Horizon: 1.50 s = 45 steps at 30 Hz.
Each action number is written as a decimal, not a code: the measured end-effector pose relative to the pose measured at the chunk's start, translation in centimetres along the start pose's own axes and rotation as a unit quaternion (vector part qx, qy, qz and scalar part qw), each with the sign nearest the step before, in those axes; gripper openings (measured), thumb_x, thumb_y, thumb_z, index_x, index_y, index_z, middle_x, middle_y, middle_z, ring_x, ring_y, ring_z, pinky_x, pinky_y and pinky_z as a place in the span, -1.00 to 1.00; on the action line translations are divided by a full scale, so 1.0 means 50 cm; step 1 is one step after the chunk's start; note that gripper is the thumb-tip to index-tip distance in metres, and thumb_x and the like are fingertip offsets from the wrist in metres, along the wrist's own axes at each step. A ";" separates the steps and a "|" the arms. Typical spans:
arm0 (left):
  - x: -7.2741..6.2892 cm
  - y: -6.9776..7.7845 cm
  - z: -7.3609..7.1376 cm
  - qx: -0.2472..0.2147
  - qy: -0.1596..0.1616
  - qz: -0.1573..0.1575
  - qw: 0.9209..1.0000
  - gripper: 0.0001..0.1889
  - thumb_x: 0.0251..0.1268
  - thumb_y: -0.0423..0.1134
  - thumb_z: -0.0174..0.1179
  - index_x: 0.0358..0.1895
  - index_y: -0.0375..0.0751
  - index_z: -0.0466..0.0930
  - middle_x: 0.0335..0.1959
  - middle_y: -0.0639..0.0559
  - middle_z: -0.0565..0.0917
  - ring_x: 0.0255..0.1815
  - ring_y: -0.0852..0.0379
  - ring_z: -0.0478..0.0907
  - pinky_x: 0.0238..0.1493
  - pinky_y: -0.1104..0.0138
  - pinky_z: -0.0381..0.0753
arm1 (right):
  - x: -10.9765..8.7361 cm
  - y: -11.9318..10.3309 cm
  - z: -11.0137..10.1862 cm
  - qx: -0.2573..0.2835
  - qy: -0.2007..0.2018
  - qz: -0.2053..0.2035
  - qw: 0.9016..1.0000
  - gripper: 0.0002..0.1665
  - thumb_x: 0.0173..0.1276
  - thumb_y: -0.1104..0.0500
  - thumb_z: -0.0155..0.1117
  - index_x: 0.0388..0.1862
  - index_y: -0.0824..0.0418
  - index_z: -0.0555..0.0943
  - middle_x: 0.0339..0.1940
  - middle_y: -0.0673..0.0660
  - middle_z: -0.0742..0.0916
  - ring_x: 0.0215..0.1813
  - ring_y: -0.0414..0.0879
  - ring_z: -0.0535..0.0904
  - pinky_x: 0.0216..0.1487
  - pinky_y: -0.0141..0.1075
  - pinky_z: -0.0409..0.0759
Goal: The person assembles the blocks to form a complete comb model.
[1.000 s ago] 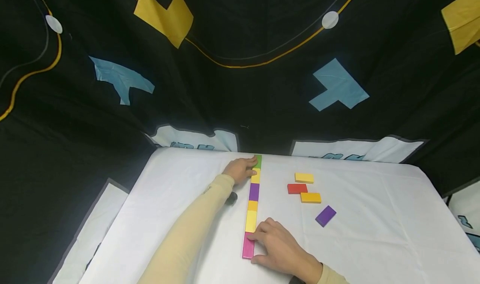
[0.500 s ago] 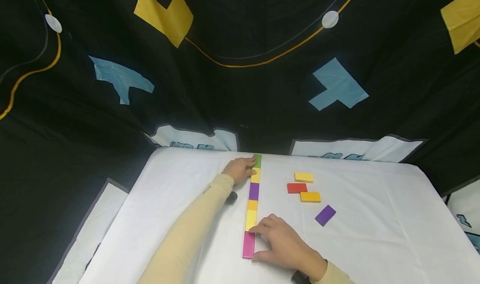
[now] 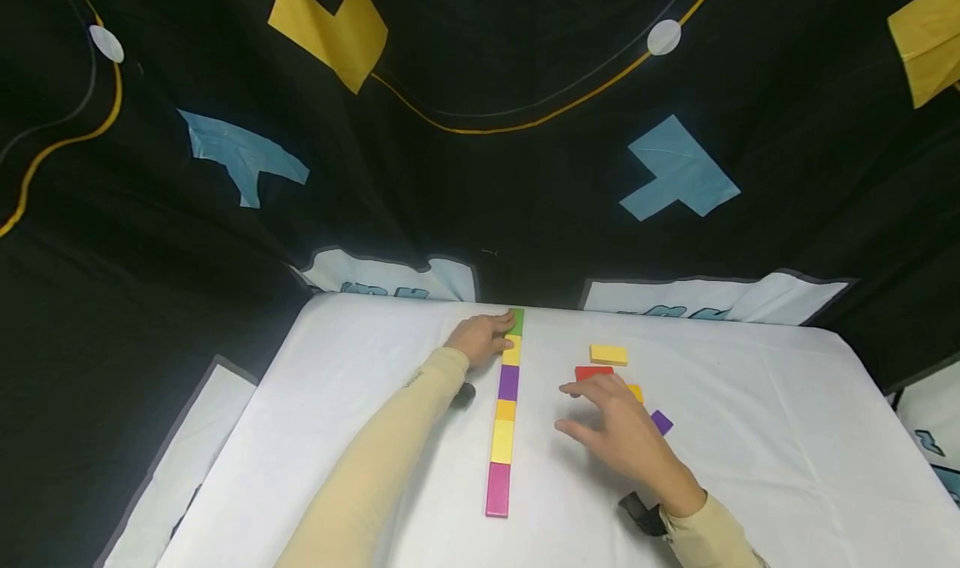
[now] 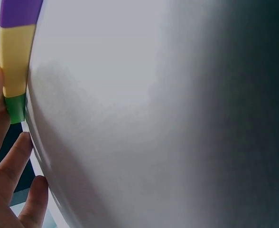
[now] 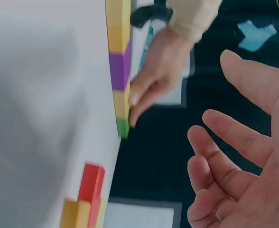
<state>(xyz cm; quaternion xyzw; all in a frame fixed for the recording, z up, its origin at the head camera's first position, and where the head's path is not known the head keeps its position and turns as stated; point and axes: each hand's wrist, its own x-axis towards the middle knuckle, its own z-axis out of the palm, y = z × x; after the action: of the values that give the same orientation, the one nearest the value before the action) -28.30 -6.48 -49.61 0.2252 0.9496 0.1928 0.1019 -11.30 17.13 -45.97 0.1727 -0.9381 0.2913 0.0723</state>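
Note:
A straight row of flat coloured blocks runs away from me down the table. Its near end is a pink block [image 3: 498, 490], followed by yellow, orange and purple [image 3: 508, 382] ones. My left hand [image 3: 476, 340] rests at the far end, its fingertips on the green block [image 3: 517, 321] and thumb beside the yellow block [image 3: 512, 354]. In the left wrist view its lower fingers are spread apart. My right hand [image 3: 626, 434] hovers right of the row, holding nothing, fingers extended and thumb apart. It partly covers a red block [image 3: 594, 373], an orange block [image 3: 636, 392] and a loose purple block [image 3: 662, 422].
Another loose yellow block [image 3: 608, 354] lies behind the red one. A white cloth covers the table [image 3: 765, 451], its far edge just past the green block. A black curtain [image 3: 480, 209] with coloured patches hangs behind.
My right hand has left the pink block and moved right and away from me, over toward the loose blocks. My left hand and the row keep their places.

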 end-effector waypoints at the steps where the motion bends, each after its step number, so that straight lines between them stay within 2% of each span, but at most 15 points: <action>1: 0.000 0.000 -0.001 -0.001 0.001 0.003 1.000 -0.43 0.44 -0.04 0.23 0.47 0.02 0.39 0.52 0.16 0.30 0.52 -0.01 0.27 0.53 0.12 0.22 | 0.003 0.006 -0.006 0.002 0.009 -0.004 1.000 -0.49 0.12 0.00 0.62 0.06 0.08 0.72 0.04 -0.01 0.71 0.10 -0.07 0.52 0.03 -0.08 0.65; 4: -0.002 0.001 -0.003 -0.002 0.005 0.010 1.000 -0.43 0.44 -0.07 0.24 0.46 -0.02 0.41 0.51 0.13 0.33 0.51 -0.03 0.29 0.51 0.11 0.25 | 0.011 0.021 -0.020 0.007 0.024 -0.006 1.000 -0.51 0.14 0.01 0.60 0.05 0.09 0.72 0.08 0.02 0.71 0.13 -0.04 0.51 0.05 -0.07 0.63; 8: -0.004 0.004 -0.005 -0.003 0.007 0.011 1.000 -0.44 0.44 -0.07 0.24 0.45 -0.03 0.40 0.51 0.12 0.33 0.51 -0.02 0.28 0.51 0.13 0.25 | 0.023 0.039 -0.032 0.005 0.033 0.014 0.999 -0.49 0.18 0.01 0.58 0.08 0.14 0.71 0.07 0.07 0.71 0.14 0.02 0.50 0.10 -0.01 0.60; 13: 0.000 0.001 -0.003 -0.001 0.000 0.002 1.000 -0.42 0.44 -0.04 0.24 0.47 0.02 0.38 0.52 0.17 0.30 0.52 0.00 0.26 0.52 0.13 0.23 | 0.038 0.058 -0.036 -0.001 0.059 0.024 0.998 -0.43 0.17 0.05 0.59 0.12 0.25 0.68 0.08 0.21 0.71 0.17 0.15 0.50 0.13 0.08 0.60; 20: 0.007 -0.004 0.003 0.001 0.000 0.003 1.000 -0.42 0.42 -0.01 0.24 0.46 0.04 0.40 0.52 0.20 0.30 0.52 0.03 0.27 0.52 0.15 0.24 | 0.060 0.078 -0.039 0.003 0.088 0.029 0.996 -0.36 0.11 0.03 0.62 0.14 0.27 0.67 0.07 0.28 0.70 0.18 0.23 0.47 0.13 0.14 0.57; 27: 0.000 0.000 -0.002 0.000 0.001 0.002 1.000 -0.42 0.43 -0.02 0.24 0.46 0.04 0.39 0.52 0.20 0.30 0.52 0.02 0.27 0.52 0.14 0.23 | 0.081 0.089 -0.042 0.005 0.077 0.095 0.992 -0.39 0.26 0.02 0.47 0.22 0.28 0.62 0.19 0.36 0.62 0.23 0.28 0.40 0.16 0.18 0.52; 35: 0.001 -0.002 0.000 -0.003 -0.002 -0.002 1.000 -0.42 0.43 -0.02 0.24 0.47 0.05 0.38 0.52 0.20 0.30 0.52 0.02 0.26 0.53 0.14 0.22 | 0.101 0.108 -0.038 -0.009 0.085 0.114 0.990 -0.35 0.26 0.01 0.45 0.21 0.38 0.60 0.11 0.42 0.67 0.20 0.35 0.44 0.21 0.19 0.46; 40: 0.001 -0.003 0.002 -0.006 0.004 0.000 1.000 -0.42 0.43 -0.02 0.24 0.47 0.05 0.38 0.52 0.20 0.30 0.52 0.02 0.26 0.53 0.15 0.22 | 0.113 0.112 -0.032 -0.025 0.088 0.140 0.986 -0.33 0.29 -0.01 0.41 0.23 0.40 0.57 0.07 0.44 0.68 0.12 0.36 0.47 0.11 0.17 0.51; 45: -0.002 -0.004 0.005 -0.010 0.007 0.001 1.000 -0.42 0.42 -0.03 0.25 0.46 0.05 0.40 0.51 0.20 0.32 0.51 0.01 0.28 0.51 0.12 0.25 | 0.121 0.111 -0.024 -0.041 0.071 0.181 0.980 -0.30 0.33 -0.04 0.37 0.29 0.40 0.53 0.08 0.44 0.67 0.11 0.36 0.47 0.06 0.16 0.54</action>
<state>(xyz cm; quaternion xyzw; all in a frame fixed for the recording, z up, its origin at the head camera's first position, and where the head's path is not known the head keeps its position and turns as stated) -28.23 -6.60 -49.89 0.2234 0.9482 0.2039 0.0974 -18.92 20.41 -46.46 -0.0247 -0.9574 0.2728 0.0918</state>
